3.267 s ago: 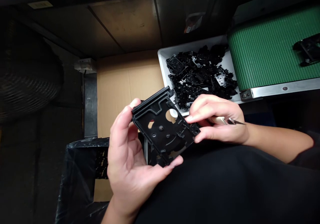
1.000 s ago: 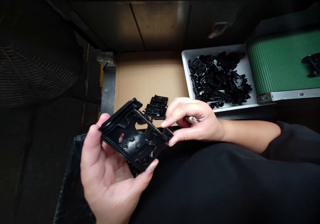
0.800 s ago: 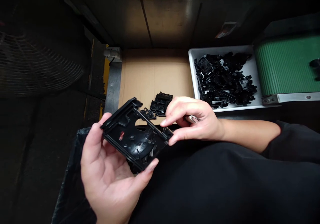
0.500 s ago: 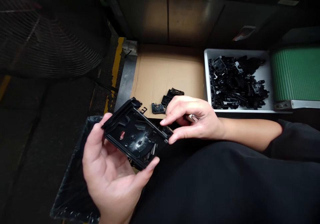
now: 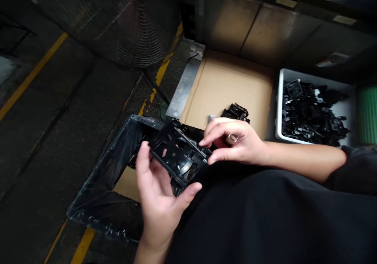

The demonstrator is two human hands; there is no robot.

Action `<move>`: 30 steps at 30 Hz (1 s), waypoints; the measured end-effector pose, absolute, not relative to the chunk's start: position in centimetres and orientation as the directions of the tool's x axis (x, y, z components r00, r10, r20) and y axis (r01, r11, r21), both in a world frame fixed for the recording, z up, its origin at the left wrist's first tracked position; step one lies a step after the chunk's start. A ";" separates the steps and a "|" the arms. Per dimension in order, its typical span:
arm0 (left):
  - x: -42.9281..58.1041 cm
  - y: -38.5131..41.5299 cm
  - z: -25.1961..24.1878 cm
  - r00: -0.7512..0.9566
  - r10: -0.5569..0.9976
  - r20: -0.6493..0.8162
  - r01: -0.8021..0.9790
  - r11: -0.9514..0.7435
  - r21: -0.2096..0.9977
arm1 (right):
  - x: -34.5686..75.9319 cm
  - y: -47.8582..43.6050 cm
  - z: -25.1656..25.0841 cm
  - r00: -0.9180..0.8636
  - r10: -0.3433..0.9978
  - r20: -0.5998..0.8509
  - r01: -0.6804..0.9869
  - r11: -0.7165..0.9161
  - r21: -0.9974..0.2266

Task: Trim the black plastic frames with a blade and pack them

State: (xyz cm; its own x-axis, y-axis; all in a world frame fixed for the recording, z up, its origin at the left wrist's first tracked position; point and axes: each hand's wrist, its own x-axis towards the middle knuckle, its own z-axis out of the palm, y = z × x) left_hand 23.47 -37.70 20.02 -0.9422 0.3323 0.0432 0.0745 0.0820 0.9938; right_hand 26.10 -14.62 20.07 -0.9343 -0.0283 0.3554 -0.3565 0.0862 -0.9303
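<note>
My left hand (image 5: 157, 195) cradles a flat black plastic frame (image 5: 176, 154) from below, thumb on its left edge and fingertips curled over its lower right edge. My right hand (image 5: 235, 144) pinches the frame's right corner between thumb and forefinger. A small metal tool (image 5: 232, 138) is tucked in that hand's palm, with only its shiny end showing. The frame is tilted over the rim of a bin lined with a black bag (image 5: 100, 185).
A flat cardboard sheet (image 5: 232, 87) carries a small pile of black parts (image 5: 235, 112). A white tray (image 5: 279, 107) heaped with black plastic parts (image 5: 309, 112) stands at the right beside a green conveyor belt (image 5: 366, 114). A wire fan guard (image 5: 123, 24) and yellow floor lines (image 5: 32, 75) are at the left.
The view has swung left and down, so tray and conveyor slid to the right edge. Both hands keep their hold on the frame, which now sits further over the lined bin.
</note>
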 end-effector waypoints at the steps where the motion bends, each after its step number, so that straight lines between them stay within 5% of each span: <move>1: 23.7 -38.4 19.4 -0.943 0.331 -0.026 -0.021 0.019 1.000 | 25.6 -15.4 19.7 -0.935 -0.060 0.349 -0.353 0.101 -0.930; 6: 26.1 -41.5 13.5 -0.899 0.279 -0.338 -0.424 -0.357 0.832 | 23.4 -20.8 16.1 -0.860 -0.413 0.301 -0.391 0.155 -0.907; 10: 27.9 -44.6 5.6 -0.832 0.011 -0.555 -0.549 -0.164 0.819 | 23.0 -25.7 11.2 -0.761 -0.646 0.055 -0.301 0.277 -0.913; 14: 27.6 -51.7 -4.2 -0.760 -0.211 -0.615 -0.641 0.090 0.762 | 23.7 -28.0 7.0 -0.790 -0.582 -0.190 -0.095 0.423 -0.901; 18: 27.7 -60.6 -13.2 -0.665 -0.374 -0.646 -0.741 0.438 0.509 | 24.3 -27.9 4.9 -0.782 -0.501 -0.370 0.095 0.490 -0.866; 24: 31.3 -66.0 -22.3 -0.530 -0.348 -0.773 -0.672 0.729 0.133 | 25.3 -27.6 3.3 -0.712 -0.443 -0.545 0.273 0.541 -0.796; 30: 32.6 -65.6 -27.7 -0.500 -0.310 -0.809 -0.569 0.821 0.037 | 25.9 -27.1 2.8 -0.692 -0.361 -0.625 0.362 0.576 -0.733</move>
